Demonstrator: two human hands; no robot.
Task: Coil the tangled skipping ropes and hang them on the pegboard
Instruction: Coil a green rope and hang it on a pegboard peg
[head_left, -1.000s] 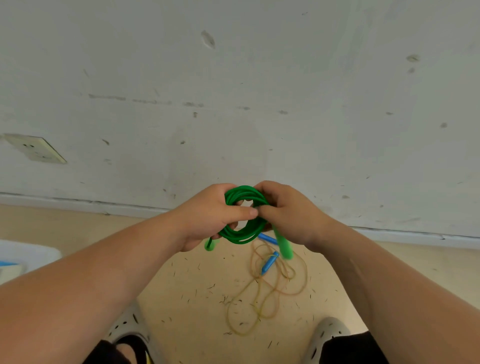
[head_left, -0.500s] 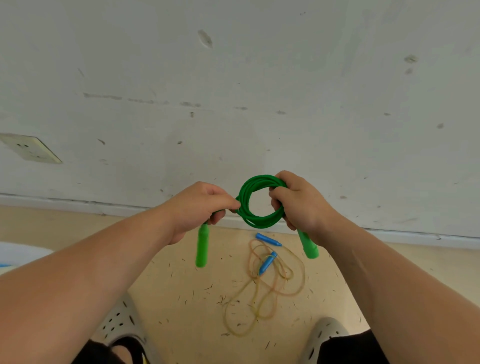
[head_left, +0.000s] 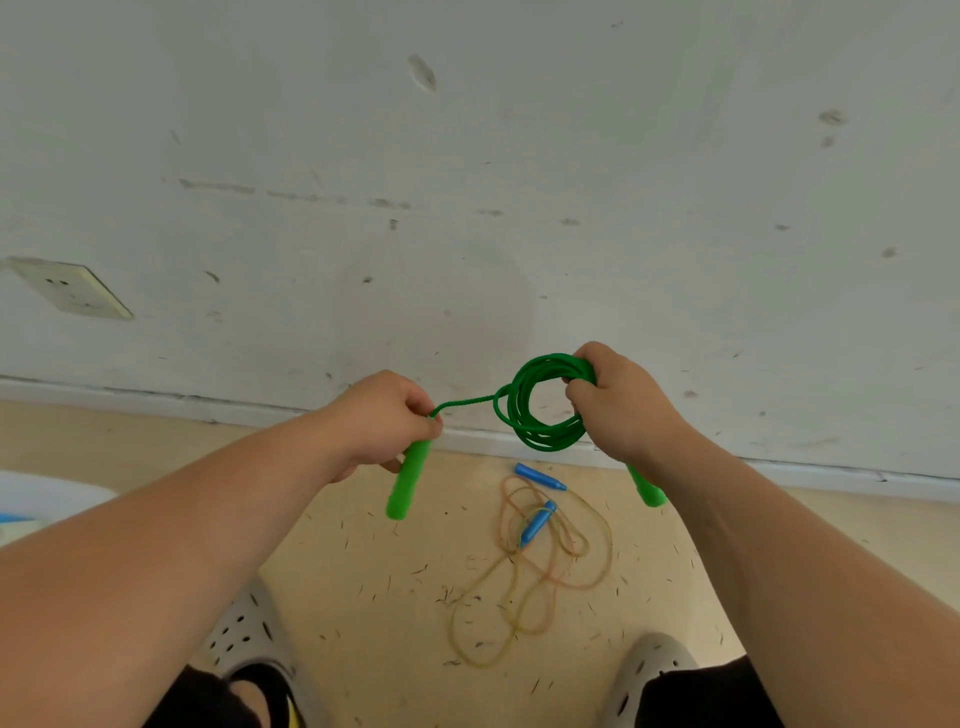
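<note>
The green rope (head_left: 540, 410) is bright green all over, with green handles (head_left: 408, 480) of the same tone. The second rope (head_left: 519, 587) is pale amber and looks half clear, with blue handles (head_left: 537, 522). The floor (head_left: 363, 561) is beige, sprinkled with short dark flecks. The wall (head_left: 467, 156) is off-white with grey scuffs. The socket (head_left: 70, 288) is cream. The shoes (head_left: 244, 629) are light grey with dark holes, and the clothing (head_left: 717, 696) is black.

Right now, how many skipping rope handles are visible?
4: one green handle below the left hand, another green handle below the right hand, two blue handles on the floor.
</note>
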